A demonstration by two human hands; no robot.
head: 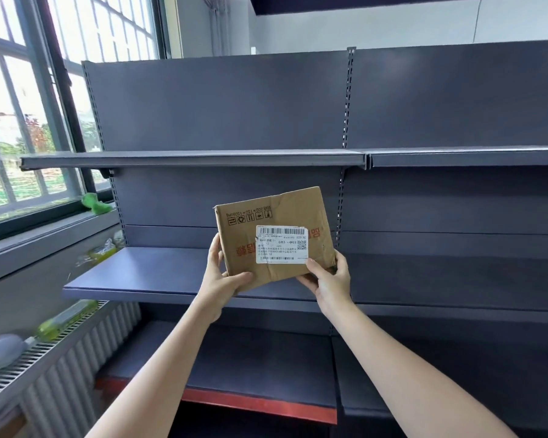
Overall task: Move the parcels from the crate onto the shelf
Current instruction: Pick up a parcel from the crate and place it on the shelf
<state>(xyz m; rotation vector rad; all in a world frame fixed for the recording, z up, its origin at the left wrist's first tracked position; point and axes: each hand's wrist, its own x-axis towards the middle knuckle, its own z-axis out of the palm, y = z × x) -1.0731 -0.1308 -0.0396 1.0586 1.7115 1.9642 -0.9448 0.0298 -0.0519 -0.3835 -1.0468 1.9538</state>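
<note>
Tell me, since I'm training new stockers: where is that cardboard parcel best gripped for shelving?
Probably by its two lower corners, from below and either side, as the left hand and right hand do. The cardboard parcel is flat and upright, leaving its far edge free to lead onto the shelf.

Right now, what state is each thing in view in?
cardboard parcel: held in the air before the shelving, tilted, label facing the camera
left hand: grips the parcel's lower left corner
right hand: grips its lower right corner
middle shelf: bare
top shelf: edge-on
</note>
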